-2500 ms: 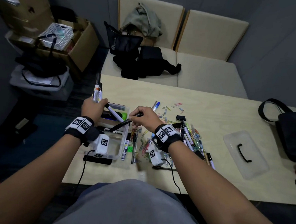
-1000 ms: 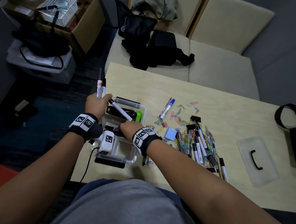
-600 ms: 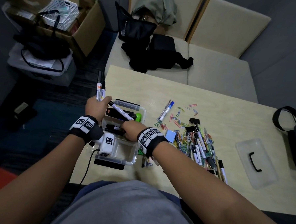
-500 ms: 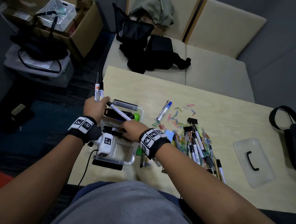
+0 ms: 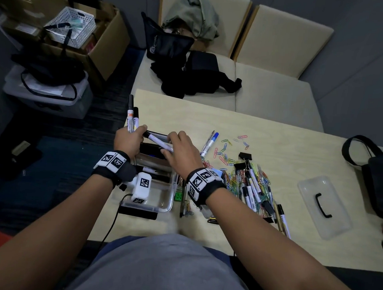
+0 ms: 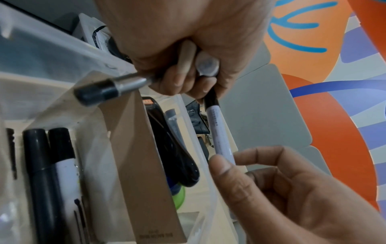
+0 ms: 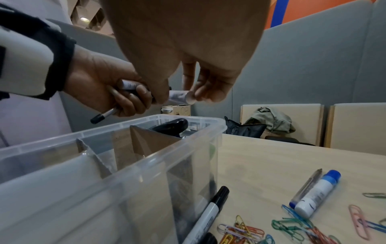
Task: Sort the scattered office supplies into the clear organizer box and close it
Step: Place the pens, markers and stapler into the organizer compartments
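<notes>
Covering table: paper clips | bench beyond | grey walls

Open organizer box, markers seemingly inside

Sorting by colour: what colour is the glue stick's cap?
Blue, on a white body; the glue stick shows best in the right wrist view.

No print on the markers reads clearly
</notes>
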The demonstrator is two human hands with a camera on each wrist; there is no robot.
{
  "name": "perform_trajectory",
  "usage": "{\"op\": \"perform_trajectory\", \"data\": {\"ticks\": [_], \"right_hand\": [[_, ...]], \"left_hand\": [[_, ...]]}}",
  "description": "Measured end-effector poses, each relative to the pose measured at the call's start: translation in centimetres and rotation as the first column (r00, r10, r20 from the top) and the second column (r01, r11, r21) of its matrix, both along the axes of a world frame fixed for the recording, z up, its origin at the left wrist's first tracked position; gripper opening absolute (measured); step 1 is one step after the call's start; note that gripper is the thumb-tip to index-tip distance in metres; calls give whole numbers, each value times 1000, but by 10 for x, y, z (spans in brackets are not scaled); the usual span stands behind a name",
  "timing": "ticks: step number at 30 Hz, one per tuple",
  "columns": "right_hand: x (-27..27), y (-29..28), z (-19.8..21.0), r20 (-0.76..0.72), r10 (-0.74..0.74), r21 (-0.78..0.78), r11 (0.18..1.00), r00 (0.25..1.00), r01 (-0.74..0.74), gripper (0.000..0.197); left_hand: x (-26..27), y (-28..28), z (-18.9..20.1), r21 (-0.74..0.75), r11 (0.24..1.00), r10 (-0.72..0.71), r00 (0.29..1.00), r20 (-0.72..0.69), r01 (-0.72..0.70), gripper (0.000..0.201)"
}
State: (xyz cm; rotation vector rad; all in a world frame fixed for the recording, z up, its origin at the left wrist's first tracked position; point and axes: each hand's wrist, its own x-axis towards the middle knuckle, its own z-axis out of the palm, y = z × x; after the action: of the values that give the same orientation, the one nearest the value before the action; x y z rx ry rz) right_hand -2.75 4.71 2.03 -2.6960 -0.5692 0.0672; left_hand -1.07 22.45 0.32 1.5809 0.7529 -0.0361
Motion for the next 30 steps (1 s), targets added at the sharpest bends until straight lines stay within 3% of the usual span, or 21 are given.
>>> {"op": "perform_trajectory", "data": {"ticks": [4, 8, 15, 21, 24, 30], "right_hand": [[2, -6, 3, -109, 14, 20, 1000, 994, -12, 18], [0, -19, 10, -208, 82, 10, 997, 975, -81, 18], [-6, -15, 8, -157, 249, -161, 948, 956, -273, 15], [-14, 20, -3, -153, 419, -333, 831, 895, -446, 19], [-16, 32, -8, -216, 429, -369, 796, 877, -480, 27], [-15, 40, -13, -293, 406, -455, 737, 865, -500, 17]], "left_hand": [[-1, -2, -1, 59, 997, -44, 999, -10, 45, 38], [-3, 9, -6, 302, 948, -91, 995, -44, 100, 40], [-7, 7, -7, 528, 819, -189, 975, -117, 223, 38], [-6, 8, -11, 576, 777, -202, 968, -151, 253, 35], [-7, 10, -13, 589, 759, -228, 961, -158, 277, 36], [-7, 11, -17, 605, 743, -229, 959, -169, 284, 37]]}}
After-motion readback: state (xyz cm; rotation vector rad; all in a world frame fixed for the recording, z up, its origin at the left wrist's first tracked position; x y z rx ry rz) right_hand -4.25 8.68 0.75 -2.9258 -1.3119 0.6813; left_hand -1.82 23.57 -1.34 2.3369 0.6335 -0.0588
